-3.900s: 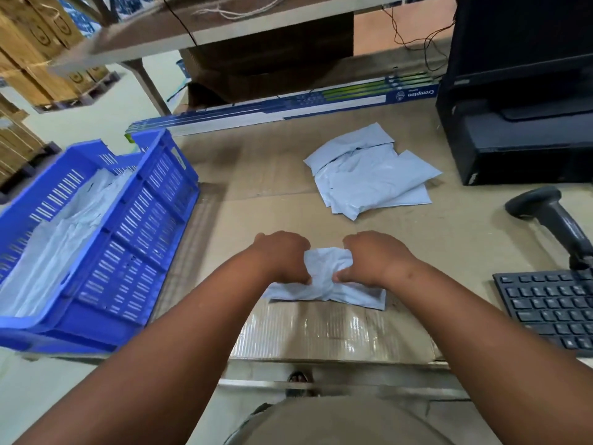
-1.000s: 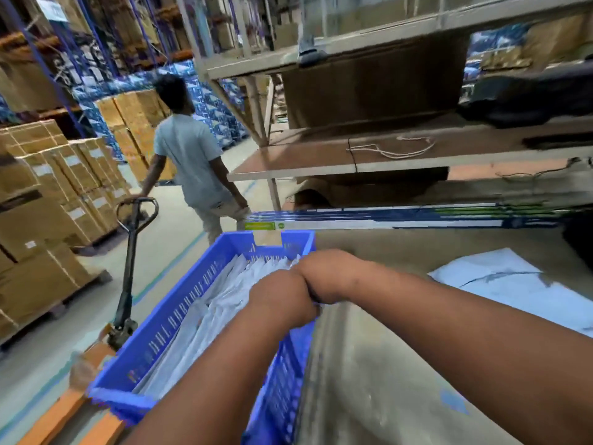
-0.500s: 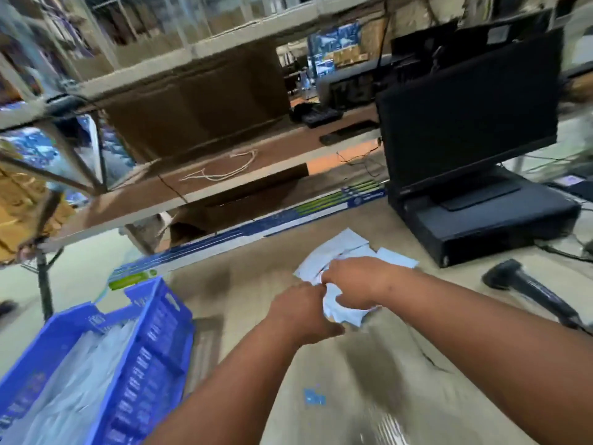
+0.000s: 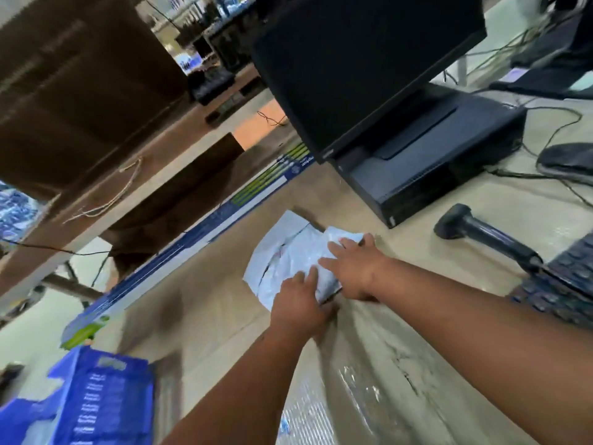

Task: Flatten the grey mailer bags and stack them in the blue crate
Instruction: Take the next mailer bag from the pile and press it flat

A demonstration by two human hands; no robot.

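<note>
A loose pile of crumpled grey mailer bags [image 4: 284, 252] lies on the cardboard-covered table [image 4: 208, 309], in the middle of the head view. My right hand [image 4: 354, 268] rests on the right part of the pile with its fingers spread and straight. My left hand [image 4: 298, 305] sits at the pile's near edge, with its fingertips touching the top bag. The blue crate [image 4: 99, 399] stands at the lower left, tilted in the view and blurred. What it holds is out of sight.
A black monitor [image 4: 359, 59] stands on a black computer case [image 4: 433, 165] behind the pile. A barcode scanner [image 4: 481, 234] and a keyboard [image 4: 571, 277] lie to the right. A long blue-and-white box [image 4: 205, 226] runs along the table's far edge under a shelf.
Both hands left the crate a second ago and swung right to the pile. They now lie flatter on the bags, and the view has tilted and come closer.
</note>
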